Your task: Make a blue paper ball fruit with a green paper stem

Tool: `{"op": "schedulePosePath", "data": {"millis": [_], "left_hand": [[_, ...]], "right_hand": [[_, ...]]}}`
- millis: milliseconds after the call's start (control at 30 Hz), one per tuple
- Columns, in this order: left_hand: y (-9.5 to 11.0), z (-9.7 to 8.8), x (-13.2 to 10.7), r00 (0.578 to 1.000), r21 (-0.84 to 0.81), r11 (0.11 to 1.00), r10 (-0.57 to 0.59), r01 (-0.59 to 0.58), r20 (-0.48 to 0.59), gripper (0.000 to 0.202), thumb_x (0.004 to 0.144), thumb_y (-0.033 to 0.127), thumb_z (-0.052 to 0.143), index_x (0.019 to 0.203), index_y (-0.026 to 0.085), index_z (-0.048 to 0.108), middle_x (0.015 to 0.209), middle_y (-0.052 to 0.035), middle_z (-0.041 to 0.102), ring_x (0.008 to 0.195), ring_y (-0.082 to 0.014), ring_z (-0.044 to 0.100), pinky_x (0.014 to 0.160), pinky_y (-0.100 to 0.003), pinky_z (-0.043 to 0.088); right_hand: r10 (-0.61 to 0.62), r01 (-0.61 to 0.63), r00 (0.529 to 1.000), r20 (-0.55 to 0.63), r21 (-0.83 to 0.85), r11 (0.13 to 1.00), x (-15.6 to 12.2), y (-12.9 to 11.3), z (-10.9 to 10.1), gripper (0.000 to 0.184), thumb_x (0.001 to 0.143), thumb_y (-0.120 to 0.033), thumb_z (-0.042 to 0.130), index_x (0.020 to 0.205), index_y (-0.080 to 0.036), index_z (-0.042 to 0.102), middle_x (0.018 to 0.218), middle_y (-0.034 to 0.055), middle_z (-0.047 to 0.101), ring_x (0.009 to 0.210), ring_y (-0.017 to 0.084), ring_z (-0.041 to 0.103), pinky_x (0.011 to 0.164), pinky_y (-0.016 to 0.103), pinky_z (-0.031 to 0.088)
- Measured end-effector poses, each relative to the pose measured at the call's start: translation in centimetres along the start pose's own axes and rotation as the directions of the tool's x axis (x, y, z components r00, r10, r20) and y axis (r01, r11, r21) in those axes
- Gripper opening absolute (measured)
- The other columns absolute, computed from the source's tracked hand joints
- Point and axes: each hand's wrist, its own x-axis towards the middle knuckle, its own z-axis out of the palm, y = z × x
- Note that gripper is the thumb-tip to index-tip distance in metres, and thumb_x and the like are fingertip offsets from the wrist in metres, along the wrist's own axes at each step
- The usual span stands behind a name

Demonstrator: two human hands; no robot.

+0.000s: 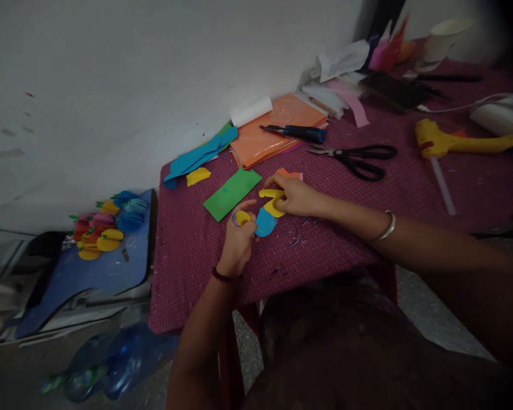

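My left hand [239, 242] is closed around a small folded yellow paper piece [241, 217], with a blue paper circle [265, 223] beside its fingers on the maroon tablecloth [188, 250]. My right hand [294, 195] rests just right of it, fingers pinched on yellow paper cut-outs [272, 200]. An orange paper scrap [289, 172] peeks out behind the right hand. A green paper rectangle [232, 193] lies just left of both hands.
Black scissors [359, 158], a blue-handled cutter [299, 132] on orange sheets [273, 128], a yellow glue gun [453, 142] and a paper cup [447, 37] lie farther back. Blue paper strips [200, 154] sit near the wall. Finished paper fruits [106, 225] rest on a blue board at left.
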Motion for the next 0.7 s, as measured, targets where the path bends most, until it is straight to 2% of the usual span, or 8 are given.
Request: {"op": "schedulePosePath", "data": {"millis": [233, 367, 467, 567, 633, 700], "left_hand": [[0.0, 0.0, 0.0, 1.0, 0.011, 1.0, 0.018, -0.018, 0.01, 0.045, 0.058, 0.01, 0.056, 0.102, 0.02, 0.059, 0.063, 0.0088, 0.044, 0.045, -0.0049, 0.035, 0.039, -0.018, 0.033], [0.6, 0.0, -0.1, 0.999, 0.0, 1.0, 0.016, -0.016, -0.05, 0.044, 0.055, 0.01, 0.057, 0.099, 0.02, 0.059, 0.064, 0.0084, 0.044, 0.045, -0.0048, 0.037, 0.039, -0.018, 0.033], [0.9, 0.0, -0.1, 0.997, -0.023, 0.999, 0.02, -0.022, -0.077, 0.04, 0.055, 0.011, 0.058, 0.095, 0.02, 0.059, 0.065, 0.0081, 0.044, 0.044, -0.0043, 0.036, 0.039, -0.019, 0.033], [0.7, 0.1, 0.0, 0.998, -0.037, 0.999, -0.007, 0.005, -0.07, 0.035, 0.056, 0.012, 0.058, 0.09, 0.019, 0.06, 0.066, 0.0074, 0.044, 0.043, -0.0037, 0.035, 0.039, -0.019, 0.032], [0.4, 0.0, 0.1, 0.997, -0.04, 0.999, -0.026, 0.023, -0.067, 0.031, 0.057, 0.012, 0.057, 0.087, 0.018, 0.06, 0.066, 0.007, 0.044, 0.044, -0.0039, 0.036, 0.039, -0.019, 0.033], [0.0, 0.0, 0.3, 0.998, -0.042, 0.999, -0.029, 0.026, -0.06, 0.029, 0.057, 0.012, 0.057, 0.085, 0.017, 0.06, 0.065, 0.007, 0.044, 0.044, -0.0041, 0.037, 0.039, -0.019, 0.033]], "right_hand": [[-0.009, 0.007, 0.999, -0.033, -0.052, 0.999, 0.3, 0.3, -0.4, 0.037, 0.066, -0.006, 0.054, 0.101, -0.019, 0.053, 0.1, 0.0071, 0.063, 0.086, 0.02, 0.059, 0.073, 0.03, 0.045], [0.057, -0.068, 0.989, -0.133, -0.083, 0.994, 1.0, 1.4, -1.4, 0.035, 0.064, -0.009, 0.058, 0.098, -0.018, 0.054, 0.095, 0.0065, 0.064, 0.084, 0.021, 0.058, 0.071, 0.03, 0.043], [0.184, -0.161, 0.967, -0.174, 0.137, 0.977, 1.6, 2.1, -2.5, 0.026, 0.065, -0.01, 0.057, 0.089, -0.019, 0.054, 0.08, 0.0014, 0.06, 0.069, 0.017, 0.055, 0.059, 0.026, 0.04], [0.265, -0.178, 0.94, -0.213, 0.356, 0.917, 1.7, 2.1, -3.3, 0.014, 0.069, -0.012, 0.052, 0.079, -0.021, 0.049, 0.064, -0.0024, 0.05, 0.052, 0.012, 0.045, 0.048, 0.024, 0.035], [0.268, -0.173, 0.941, -0.207, 0.387, 0.906, 1.6, 1.6, -3.5, 0.011, 0.072, -0.012, 0.048, 0.076, -0.022, 0.045, 0.056, -0.0045, 0.043, 0.045, 0.01, 0.038, 0.043, 0.023, 0.032], [0.254, -0.184, 0.956, -0.149, 0.369, 0.911, 1.6, 0.9, -3.6, 0.013, 0.074, -0.011, 0.046, 0.078, -0.022, 0.043, 0.053, -0.0061, 0.038, 0.041, 0.009, 0.032, 0.041, 0.022, 0.03]]}}
